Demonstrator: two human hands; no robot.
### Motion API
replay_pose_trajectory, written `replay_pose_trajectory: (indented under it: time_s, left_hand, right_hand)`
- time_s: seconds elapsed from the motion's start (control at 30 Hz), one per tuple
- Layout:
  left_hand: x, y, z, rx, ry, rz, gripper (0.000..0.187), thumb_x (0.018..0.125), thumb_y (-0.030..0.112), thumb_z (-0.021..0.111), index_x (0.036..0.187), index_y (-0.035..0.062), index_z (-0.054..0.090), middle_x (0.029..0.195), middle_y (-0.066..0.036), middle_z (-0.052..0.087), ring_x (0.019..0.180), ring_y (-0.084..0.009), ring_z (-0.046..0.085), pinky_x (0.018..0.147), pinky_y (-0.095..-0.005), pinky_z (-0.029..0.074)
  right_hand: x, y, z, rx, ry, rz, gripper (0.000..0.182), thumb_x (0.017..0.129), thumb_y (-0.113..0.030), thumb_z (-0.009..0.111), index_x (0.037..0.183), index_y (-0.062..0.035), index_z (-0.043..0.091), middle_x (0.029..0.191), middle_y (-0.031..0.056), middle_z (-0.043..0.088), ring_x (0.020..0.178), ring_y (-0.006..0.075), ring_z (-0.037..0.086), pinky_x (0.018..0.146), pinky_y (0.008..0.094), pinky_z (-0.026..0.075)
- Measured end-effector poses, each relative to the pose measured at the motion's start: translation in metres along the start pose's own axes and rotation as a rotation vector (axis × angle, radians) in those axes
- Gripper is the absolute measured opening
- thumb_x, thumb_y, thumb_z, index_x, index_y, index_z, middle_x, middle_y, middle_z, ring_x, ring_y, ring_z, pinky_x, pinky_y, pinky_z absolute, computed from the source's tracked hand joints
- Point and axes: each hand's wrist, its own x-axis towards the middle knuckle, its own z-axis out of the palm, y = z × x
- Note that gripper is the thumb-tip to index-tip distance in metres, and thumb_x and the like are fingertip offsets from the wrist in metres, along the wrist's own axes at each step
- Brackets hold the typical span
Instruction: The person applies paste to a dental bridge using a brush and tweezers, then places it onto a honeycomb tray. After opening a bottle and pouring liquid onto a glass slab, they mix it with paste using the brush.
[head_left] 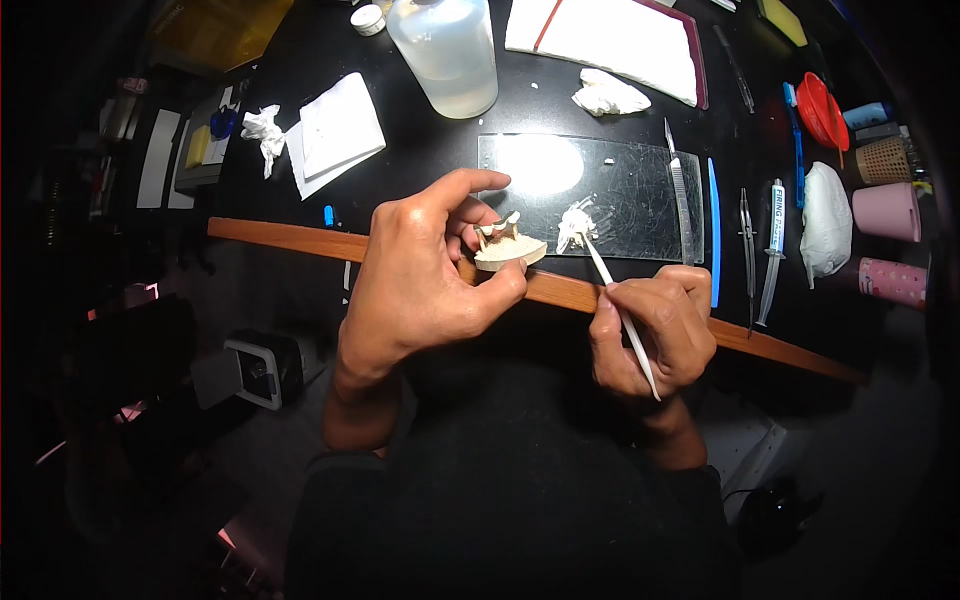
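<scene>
In my left hand (415,275) is a small pale base (512,256), with the thumb at its near edge and the index finger arched above. A dental bridge framework (499,226) stands on short supports on that base. My right hand (660,335) grips a slim white stick tool (627,325) like a pen. The tool's tip reaches into a smear of white paste (573,226) on the scratched glass slab (640,200). Part of the base is hidden behind my left fingers.
A knife-like metal tool (682,190) lies across the slab's right side. Right of it are a blue strip (713,230), tweezers (746,250) and a syringe labelled firing paste (773,250). A clear bottle (445,55) and folded paper (340,130) stand farther back. The wooden table edge (290,235) runs below.
</scene>
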Motion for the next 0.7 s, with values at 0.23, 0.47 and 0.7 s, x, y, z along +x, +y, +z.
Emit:
replay_pose_trajectory:
  time_s: [0.23,0.47,0.7]
  left_hand:
    - [0.000,-0.001,0.000,0.014,0.007,0.026,0.057,0.075,0.007,0.081,0.130,-0.0017,0.071,0.090,-0.003,0.074,0.078,-0.0047,0.063,0.067,-0.0217,0.046]
    - [-0.002,-0.003,0.007,0.043,0.061,0.086,0.055,0.075,0.010,0.086,0.127,-0.0004,0.072,0.087,-0.003,0.074,0.078,-0.0051,0.065,0.066,-0.0219,0.048]
    - [-0.003,-0.004,0.009,0.049,0.094,0.112,0.054,0.074,0.010,0.086,0.125,0.0004,0.073,0.087,-0.004,0.074,0.075,-0.0068,0.065,0.066,-0.0228,0.050]
  right_hand:
    - [0.002,-0.003,0.000,0.031,0.015,-0.025,0.027,0.073,0.005,0.079,0.097,-0.0055,0.076,0.085,0.0036,0.074,0.076,0.0194,0.058,0.072,0.0318,0.046]
    - [0.005,-0.005,0.009,0.110,0.016,-0.142,0.030,0.073,0.000,0.086,0.102,-0.0071,0.078,0.091,0.0013,0.077,0.075,0.0172,0.058,0.071,0.0291,0.047]
    - [0.006,-0.004,0.015,0.107,-0.015,-0.177,0.032,0.072,-0.001,0.087,0.102,-0.0081,0.080,0.092,0.0000,0.077,0.081,0.0174,0.057,0.070,0.0281,0.047]
